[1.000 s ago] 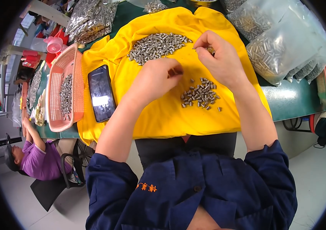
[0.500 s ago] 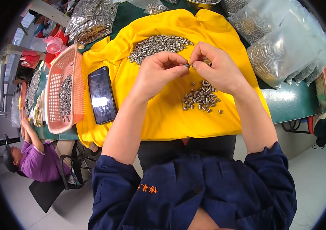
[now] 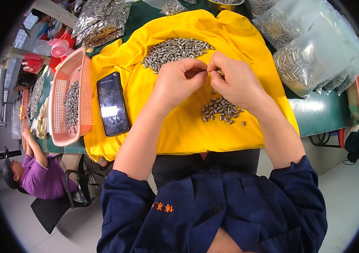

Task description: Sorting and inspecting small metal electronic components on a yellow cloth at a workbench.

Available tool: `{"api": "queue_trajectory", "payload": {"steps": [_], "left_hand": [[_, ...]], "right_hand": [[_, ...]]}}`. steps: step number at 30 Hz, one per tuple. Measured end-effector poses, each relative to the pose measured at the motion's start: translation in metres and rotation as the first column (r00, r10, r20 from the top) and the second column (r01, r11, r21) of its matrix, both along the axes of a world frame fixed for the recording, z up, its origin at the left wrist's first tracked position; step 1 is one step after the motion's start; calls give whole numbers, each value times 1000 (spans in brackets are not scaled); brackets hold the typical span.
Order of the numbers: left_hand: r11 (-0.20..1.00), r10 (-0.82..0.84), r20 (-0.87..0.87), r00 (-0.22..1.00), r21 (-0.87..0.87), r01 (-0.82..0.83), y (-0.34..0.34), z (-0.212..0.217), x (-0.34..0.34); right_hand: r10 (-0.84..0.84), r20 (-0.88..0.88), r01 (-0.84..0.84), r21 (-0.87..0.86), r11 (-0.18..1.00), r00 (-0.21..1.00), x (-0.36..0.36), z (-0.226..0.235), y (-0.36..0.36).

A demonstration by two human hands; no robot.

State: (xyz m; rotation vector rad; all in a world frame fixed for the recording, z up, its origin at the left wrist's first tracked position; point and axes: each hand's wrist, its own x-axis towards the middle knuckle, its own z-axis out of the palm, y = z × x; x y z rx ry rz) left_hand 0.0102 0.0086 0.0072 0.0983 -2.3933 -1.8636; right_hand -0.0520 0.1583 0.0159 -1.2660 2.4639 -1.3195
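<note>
Above a yellow cloth, my left hand and my right hand meet fingertip to fingertip, both closed in a pinch. Fingers almost wholly cover the small metal cylinder between them. Small shiny pieces show under the curled fingers of my right hand. Beyond my left hand lies a large heap of short metal cylinders. A smaller pile of the same cylinders is spread on the cloth just below my right hand.
A dark phone lies left of my forearm, beside a pink plastic basket holding metal parts. Clear bags of metal parts stand at the right and back left. A person in purple sits at the far left.
Both hands have turned slightly and lowered a little, fingertips still together. The small cylinder seen between them before is now covered by the fingers.
</note>
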Motion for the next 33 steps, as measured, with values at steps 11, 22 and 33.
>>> {"api": "queue_trajectory", "payload": {"steps": [11, 22, 33], "left_hand": [[836, -54, 53, 997, 549, 16, -6, -7, -2], [625, -123, 97, 988, 781, 1, -7, -10, 1], [751, -54, 62, 997, 660, 0, -3, -9, 0]], "right_hand": [[6, 153, 28, -218, 976, 988, -6, 0, 1], [69, 248, 4, -280, 960, 966, -5, 1, 1], [16, 92, -2, -150, 989, 996, 3, 6, 1]]}}
